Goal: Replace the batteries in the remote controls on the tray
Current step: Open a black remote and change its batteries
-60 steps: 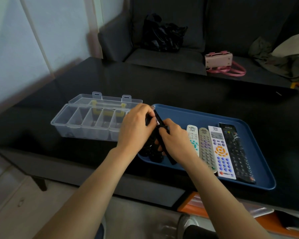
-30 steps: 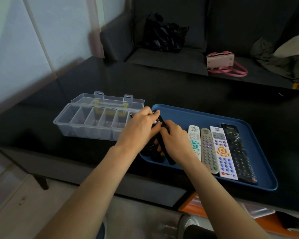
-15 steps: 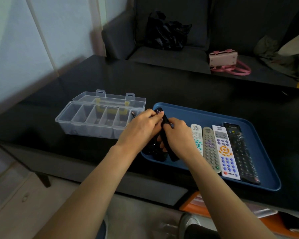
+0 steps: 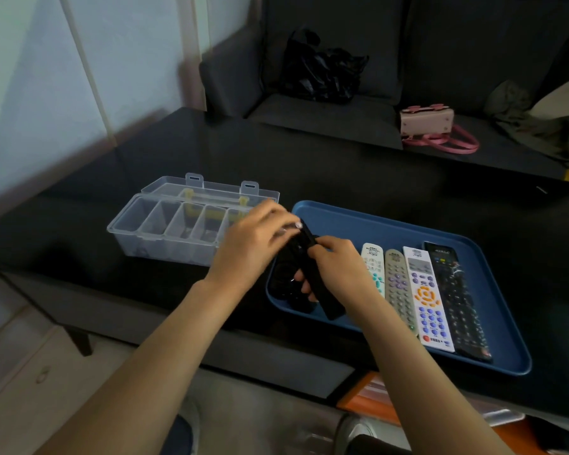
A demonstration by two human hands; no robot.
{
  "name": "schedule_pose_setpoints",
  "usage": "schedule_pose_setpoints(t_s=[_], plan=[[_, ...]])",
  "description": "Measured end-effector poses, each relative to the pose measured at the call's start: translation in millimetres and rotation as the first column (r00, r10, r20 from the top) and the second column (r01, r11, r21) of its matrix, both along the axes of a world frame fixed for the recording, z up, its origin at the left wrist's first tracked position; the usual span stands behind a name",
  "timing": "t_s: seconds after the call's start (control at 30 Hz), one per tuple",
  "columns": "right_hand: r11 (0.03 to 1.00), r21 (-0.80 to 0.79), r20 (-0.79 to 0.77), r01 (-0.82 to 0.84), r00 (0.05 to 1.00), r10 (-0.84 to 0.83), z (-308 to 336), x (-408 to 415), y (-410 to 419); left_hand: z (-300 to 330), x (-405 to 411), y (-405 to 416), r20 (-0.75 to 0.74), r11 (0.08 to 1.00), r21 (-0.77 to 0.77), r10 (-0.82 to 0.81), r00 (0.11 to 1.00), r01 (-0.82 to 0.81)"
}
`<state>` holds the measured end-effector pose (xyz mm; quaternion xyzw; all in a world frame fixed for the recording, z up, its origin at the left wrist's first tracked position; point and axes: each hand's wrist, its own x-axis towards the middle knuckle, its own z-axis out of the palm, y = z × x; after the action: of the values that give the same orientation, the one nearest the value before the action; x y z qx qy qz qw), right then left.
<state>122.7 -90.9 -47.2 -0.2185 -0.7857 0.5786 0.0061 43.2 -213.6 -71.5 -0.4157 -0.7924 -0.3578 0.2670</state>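
Now we have a slim black remote lifted over the near-left corner of the blue tray, tilted on edge so its back faces our working fingers. Our right hand wraps round its middle, fingers curled underneath, which steadies the body while the other hand works. Our left hand reaches in from the left, its fingertips closing on the remote's far end, where we judge the battery cover or a cell sits; the blur there hides whether anything small is pinched between them, so we cannot tell more than that the fingers are curled onto that end.

Under our hands, a second dark remote lies flat on the tray. To the right of our right hand four more remotes lie side by side, buttons up: a white one with teal keys, a grey one, a white one with orange and blue keys, and a long black one. They are lined up in a row, probably so each can be taken in turn.

Just beyond our left hand, a clear compartment box stands on the bench with its lid thrown back, close enough to drop or fetch batteries without reaching far. What its compartments hold is too faint to tell.
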Motion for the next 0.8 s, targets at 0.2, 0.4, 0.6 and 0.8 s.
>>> schedule_pose_setpoints(t_s=[0.2,0.4,0.6,0.8], plan=[[1.0,0.0,0.002,0.028,1.0,-0.028,1.2,-6.2,-2.4,16.7,-9.6,-11.5,0.497,0.931,0.106,0.255,0.83,-0.35],[0.999,0.015,-0.004,0.041,0.999,-0.041,0.2,-14.8,-9.9,25.0,-32.6,0.2,0.508,0.891,-0.335,0.445,0.737,-0.307],[0.999,0.007,-0.01,0.053,0.999,-0.053,0.8,-16.9,-12.7,28.9,-40.9,19.5,0.413,0.788,-0.548,0.547,0.728,-0.281],[0.998,0.008,-0.019,0.057,0.998,-0.057,1.0,-17.7,-13.7,28.5,-44.2,9.0,0.506,0.844,-0.504,0.462,0.728,-0.185]])
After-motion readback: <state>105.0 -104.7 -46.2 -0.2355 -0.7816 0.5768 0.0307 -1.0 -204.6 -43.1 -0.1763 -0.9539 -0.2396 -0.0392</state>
